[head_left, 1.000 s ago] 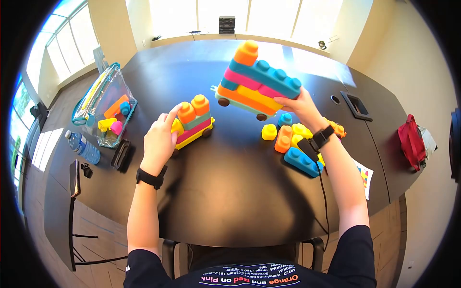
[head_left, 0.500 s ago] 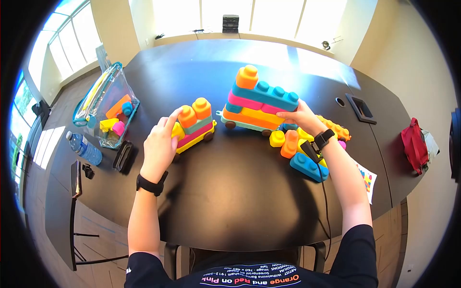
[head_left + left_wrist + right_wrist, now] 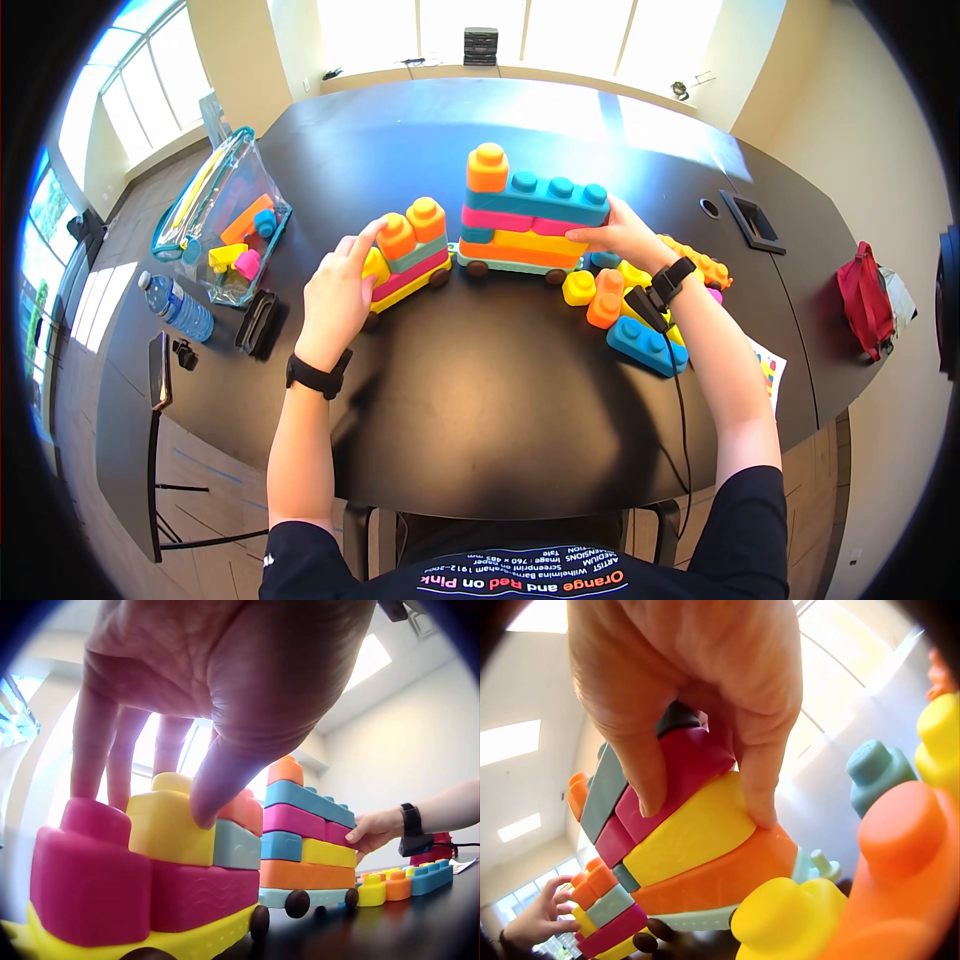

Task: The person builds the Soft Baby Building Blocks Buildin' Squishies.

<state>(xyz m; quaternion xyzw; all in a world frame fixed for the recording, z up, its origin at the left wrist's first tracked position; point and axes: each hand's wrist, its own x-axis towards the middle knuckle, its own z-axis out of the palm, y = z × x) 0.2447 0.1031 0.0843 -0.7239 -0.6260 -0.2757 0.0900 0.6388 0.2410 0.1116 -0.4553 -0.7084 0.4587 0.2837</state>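
Head view: loose blocks (image 3: 647, 347) lie beside the tall wagon (image 3: 530, 222). Left wrist: from above, the left hand (image 3: 217, 682) pinches the yellow block (image 3: 166, 836) on the short wagon (image 3: 199, 898). Right wrist: the right hand (image 3: 686, 671) grips the tall wagon's end.

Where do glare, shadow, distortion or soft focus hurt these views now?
Head: windows blown out, glare across the far table, dark shadows on its near half, strong fisheye curvature with black corners; left wrist: left hand backlit by bright windows, corners dark; right wrist: ceiling lights blown out, close orange block looks slightly soft.
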